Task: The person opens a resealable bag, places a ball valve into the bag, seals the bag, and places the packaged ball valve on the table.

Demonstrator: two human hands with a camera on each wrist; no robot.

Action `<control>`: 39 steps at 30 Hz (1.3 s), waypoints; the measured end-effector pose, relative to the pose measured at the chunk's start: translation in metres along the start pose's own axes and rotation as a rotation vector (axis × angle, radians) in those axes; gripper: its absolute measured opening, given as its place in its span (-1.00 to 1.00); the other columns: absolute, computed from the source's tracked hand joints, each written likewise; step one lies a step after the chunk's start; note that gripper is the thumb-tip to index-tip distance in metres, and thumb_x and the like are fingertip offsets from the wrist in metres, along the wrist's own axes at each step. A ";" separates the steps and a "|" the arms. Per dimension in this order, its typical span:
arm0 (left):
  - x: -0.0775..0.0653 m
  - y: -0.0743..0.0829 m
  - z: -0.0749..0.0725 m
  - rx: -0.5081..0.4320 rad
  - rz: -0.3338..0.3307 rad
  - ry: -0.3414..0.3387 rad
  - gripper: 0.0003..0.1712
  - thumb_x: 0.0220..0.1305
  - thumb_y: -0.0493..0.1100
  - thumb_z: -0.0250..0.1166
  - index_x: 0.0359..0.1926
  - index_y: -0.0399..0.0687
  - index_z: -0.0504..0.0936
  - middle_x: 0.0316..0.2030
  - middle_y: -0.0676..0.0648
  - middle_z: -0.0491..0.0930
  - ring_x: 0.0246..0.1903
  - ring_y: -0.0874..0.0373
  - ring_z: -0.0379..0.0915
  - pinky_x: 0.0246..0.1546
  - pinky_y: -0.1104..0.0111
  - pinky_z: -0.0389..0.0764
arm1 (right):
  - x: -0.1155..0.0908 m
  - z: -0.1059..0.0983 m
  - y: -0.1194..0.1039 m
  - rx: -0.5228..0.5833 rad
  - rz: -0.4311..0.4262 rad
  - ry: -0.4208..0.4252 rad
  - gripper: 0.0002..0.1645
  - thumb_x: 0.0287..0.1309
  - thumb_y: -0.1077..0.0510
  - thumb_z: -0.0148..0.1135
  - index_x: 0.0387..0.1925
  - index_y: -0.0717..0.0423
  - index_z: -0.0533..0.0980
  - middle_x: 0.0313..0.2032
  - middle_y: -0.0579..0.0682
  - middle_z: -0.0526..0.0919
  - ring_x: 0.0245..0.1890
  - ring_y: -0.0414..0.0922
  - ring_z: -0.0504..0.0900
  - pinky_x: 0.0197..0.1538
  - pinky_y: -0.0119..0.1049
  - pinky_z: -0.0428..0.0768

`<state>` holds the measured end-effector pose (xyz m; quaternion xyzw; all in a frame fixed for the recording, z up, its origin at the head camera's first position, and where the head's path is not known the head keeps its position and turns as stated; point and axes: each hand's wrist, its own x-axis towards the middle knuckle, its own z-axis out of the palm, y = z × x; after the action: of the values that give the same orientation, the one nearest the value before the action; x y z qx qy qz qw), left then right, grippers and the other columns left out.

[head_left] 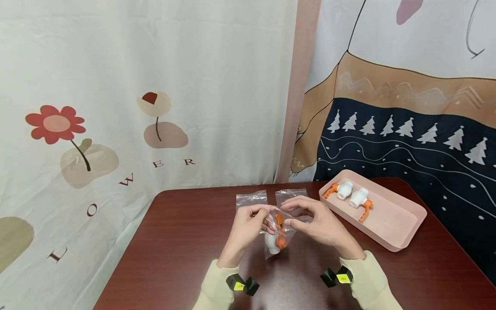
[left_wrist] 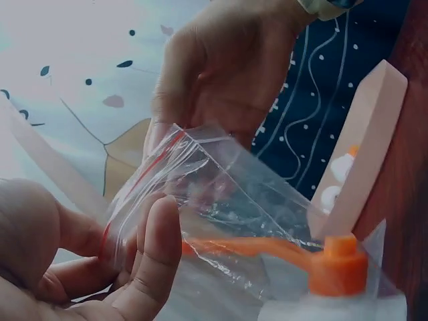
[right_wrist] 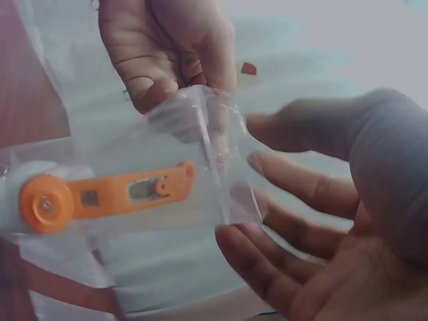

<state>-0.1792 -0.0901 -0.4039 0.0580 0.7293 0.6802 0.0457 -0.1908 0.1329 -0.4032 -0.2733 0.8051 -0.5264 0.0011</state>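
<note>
My left hand pinches the top corner of a clear zip bag with a red line along its seal. Inside the bag is a white ball valve with an orange lever handle. The valve sits at the bag's lower end, with its handle pointing up toward the opening. My right hand is at the bag's other side, thumb and fingers spread apart. In the right wrist view, its fingertips are right at the bag's top edge.
On the right of the brown table stands a pink tray holding two more white valves with orange handles. Two flat clear bags, one on the left and one on the right, lie behind my hands. Printed curtains hang behind the table.
</note>
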 end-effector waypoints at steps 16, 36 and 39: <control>-0.001 0.002 0.003 -0.087 0.000 0.070 -0.68 0.51 -0.28 0.12 0.09 -0.34 0.70 -0.23 -0.36 0.74 -0.51 0.15 0.72 -0.30 0.21 0.81 | -0.014 0.016 -0.037 -0.439 0.026 -0.020 -0.88 0.19 0.00 0.47 -0.24 -0.13 0.73 -0.68 -0.40 0.51 -0.65 -0.45 0.41 -0.55 -0.48 0.42; -0.004 0.006 -0.011 0.302 0.121 -0.194 -0.77 0.50 -0.18 0.17 -0.08 0.00 0.78 -0.55 -0.13 0.60 -0.61 0.23 0.54 -0.53 0.37 0.69 | -0.015 -0.003 -0.035 -0.479 -0.272 0.013 -0.71 0.12 0.23 0.48 -0.46 -0.27 0.61 -0.53 -0.44 0.52 -0.52 -0.40 0.43 -0.40 -0.51 0.47; -0.005 0.007 -0.018 0.470 0.227 -0.221 -0.81 0.48 0.03 0.26 -0.15 0.17 0.78 -0.57 0.03 0.57 -0.60 0.28 0.48 -0.54 0.43 0.58 | -0.018 -0.008 -0.037 -0.464 -0.300 0.012 -0.70 0.13 0.25 0.48 -0.46 -0.26 0.60 -0.51 -0.43 0.50 -0.48 -0.38 0.45 -0.38 -0.49 0.50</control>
<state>-0.1770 -0.1080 -0.3956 0.2219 0.8464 0.4830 0.0337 -0.1619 0.1365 -0.3736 -0.3793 0.8546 -0.3239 -0.1446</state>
